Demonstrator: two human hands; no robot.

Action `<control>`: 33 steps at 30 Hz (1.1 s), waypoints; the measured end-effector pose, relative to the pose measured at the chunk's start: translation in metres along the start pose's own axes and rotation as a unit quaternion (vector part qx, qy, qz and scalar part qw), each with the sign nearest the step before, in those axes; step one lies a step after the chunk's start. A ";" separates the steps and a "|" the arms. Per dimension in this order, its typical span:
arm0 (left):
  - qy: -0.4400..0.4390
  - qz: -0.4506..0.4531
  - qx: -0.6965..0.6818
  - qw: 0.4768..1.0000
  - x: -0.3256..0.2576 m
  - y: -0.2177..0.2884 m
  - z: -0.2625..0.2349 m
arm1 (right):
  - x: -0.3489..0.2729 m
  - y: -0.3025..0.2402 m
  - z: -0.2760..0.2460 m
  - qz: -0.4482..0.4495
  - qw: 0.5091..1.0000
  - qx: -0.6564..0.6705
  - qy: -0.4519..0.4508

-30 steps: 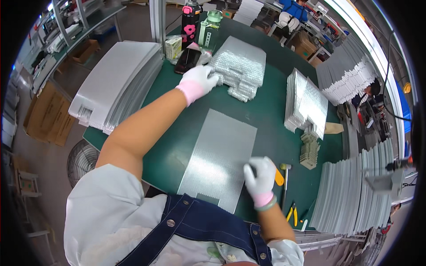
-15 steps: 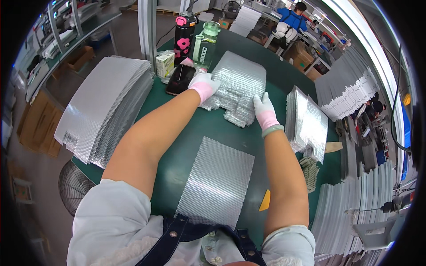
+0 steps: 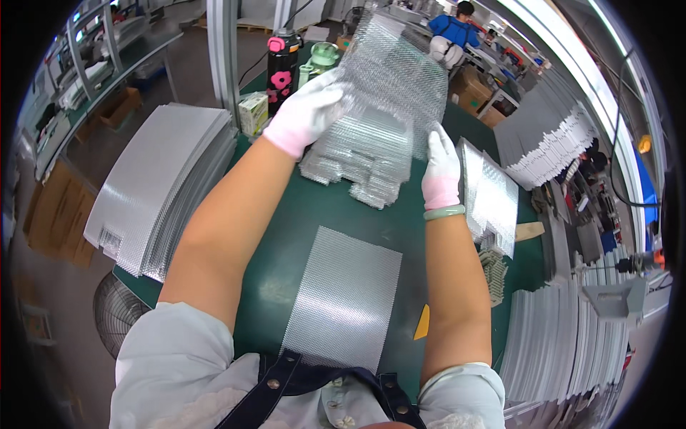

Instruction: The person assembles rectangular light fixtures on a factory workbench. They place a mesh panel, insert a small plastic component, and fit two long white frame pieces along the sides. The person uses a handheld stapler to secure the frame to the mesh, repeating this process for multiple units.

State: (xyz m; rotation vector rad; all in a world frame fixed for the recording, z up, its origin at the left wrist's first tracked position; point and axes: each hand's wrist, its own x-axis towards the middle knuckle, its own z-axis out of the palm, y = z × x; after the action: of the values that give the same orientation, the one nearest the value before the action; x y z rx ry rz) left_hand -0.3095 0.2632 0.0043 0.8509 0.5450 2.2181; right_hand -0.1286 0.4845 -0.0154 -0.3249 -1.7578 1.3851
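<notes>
While both gloved hands are lifting it off the far end of the green table (image 3: 286,236), the bundle of notched expanded-metal mesh pieces (image 3: 382,107) is tilting up above the table, its lower edges hanging just over the surface. The left hand (image 3: 304,114) is gripping the bundle's left edge, fingers wrapped round it, and the right hand (image 3: 441,168) is pressing flat against its lower right side, fingers extended up along the mesh; whether the thumb is closing behind it cannot be told.

Judging from its look, the mesh is thin and light but many sheets together are adding weight, and the pieces are likely sliding and splaying against one another. The cut edges are probably sharp, so the gloves matter. Holding at two opposite edges, squeezing inward, is looking like the sound grip.

Nearer the person than the bundle, a single flat mesh sheet (image 3: 346,300) is lying on the table. Left of the bundle a big stack of mesh sheets (image 3: 161,193) is resting, right of it a smaller stack (image 3: 489,196), and beyond it a black and pink bottle (image 3: 282,68) is standing.
</notes>
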 end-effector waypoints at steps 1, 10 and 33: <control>-0.110 0.181 0.378 0.901 -0.017 0.017 -0.020 | -0.011 -0.018 0.010 0.014 0.999 0.046 0.006; 0.175 -0.005 0.594 0.785 -0.224 0.006 0.104 | -0.221 -0.114 -0.061 0.175 0.971 -0.007 -0.163; 0.095 -0.188 0.782 0.587 -0.397 -0.078 0.121 | -0.418 -0.104 -0.060 0.247 0.794 -0.536 -0.145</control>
State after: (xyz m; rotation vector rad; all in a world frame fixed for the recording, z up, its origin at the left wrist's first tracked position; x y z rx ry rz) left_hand 0.0283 0.0435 -0.1212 1.0170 2.6375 0.9030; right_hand 0.1979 0.2140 -0.1119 -1.3110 -2.7299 0.5774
